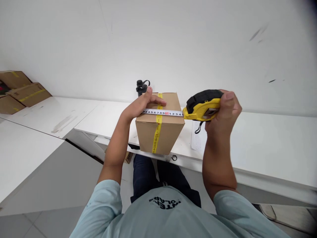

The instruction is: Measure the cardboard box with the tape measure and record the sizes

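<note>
A cardboard box (158, 135) with yellow printed packing tape (157, 138) down its middle stands on the white table. Across its top lies the white blade (170, 113) of a tape measure, pulled out and numbered. My right hand (226, 109) is wrapped round the yellow and black tape measure (204, 105), whose mouth is at the box's right edge. My left hand (143, 104) rests on the left side of the box top, its fingers stretched over the top and the thumb raised. It covers the blade's end, so the hook is hidden.
A dark bottle with a loop cap (141, 86) stands behind the box. A paper sheet (198, 135) lies on the white table (267, 145), right of the box. Several cardboard boxes (31, 94) are stacked at far left. A wall (158, 43) rises behind.
</note>
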Available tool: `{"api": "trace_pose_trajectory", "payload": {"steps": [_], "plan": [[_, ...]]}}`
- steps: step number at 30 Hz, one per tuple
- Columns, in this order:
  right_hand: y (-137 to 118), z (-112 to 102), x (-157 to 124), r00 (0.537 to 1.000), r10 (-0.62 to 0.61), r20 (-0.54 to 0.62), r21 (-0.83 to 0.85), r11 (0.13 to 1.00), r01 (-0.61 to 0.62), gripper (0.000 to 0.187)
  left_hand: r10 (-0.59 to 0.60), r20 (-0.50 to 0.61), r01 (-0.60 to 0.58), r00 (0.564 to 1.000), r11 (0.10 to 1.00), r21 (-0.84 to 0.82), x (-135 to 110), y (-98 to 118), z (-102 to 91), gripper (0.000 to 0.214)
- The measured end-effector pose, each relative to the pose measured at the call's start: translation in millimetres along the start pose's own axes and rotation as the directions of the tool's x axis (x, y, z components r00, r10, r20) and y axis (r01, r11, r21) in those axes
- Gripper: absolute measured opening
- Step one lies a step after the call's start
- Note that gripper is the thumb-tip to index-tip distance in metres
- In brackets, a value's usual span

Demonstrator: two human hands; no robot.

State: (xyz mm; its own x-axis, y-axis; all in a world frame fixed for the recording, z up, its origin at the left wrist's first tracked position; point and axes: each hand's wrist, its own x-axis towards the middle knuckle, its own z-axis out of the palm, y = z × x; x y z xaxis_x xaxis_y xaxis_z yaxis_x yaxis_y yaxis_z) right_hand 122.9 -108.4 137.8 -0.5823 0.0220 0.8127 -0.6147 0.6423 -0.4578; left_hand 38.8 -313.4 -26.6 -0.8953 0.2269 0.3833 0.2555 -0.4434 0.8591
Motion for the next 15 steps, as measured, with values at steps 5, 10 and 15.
{"api": "trace_pose_trajectory", "payload": {"steps": [5, 10, 15], "plan": [[-1, 3, -4, 0.999, 0.006, 0.051, -0.027, 1.000, -0.005, 0.051, 0.073, 0.103, -0.077, 0.992, 0.996, 0.044, -9, 16, 2.4, 0.078], [3, 3, -3, 0.999, 0.024, 0.044, -0.092, 0.996, -0.020, 0.055, -0.028, 0.070, 0.025, 0.997, 0.999, 0.044, 19, -7, -19.8, 0.075], [2, 12, -6, 0.999, -0.015, 0.051, -0.088, 0.996, 0.019, 0.056, -0.040, 0.056, 0.034, 0.998, 0.994, 0.107, 42, 10, -24.6, 0.079]]}}
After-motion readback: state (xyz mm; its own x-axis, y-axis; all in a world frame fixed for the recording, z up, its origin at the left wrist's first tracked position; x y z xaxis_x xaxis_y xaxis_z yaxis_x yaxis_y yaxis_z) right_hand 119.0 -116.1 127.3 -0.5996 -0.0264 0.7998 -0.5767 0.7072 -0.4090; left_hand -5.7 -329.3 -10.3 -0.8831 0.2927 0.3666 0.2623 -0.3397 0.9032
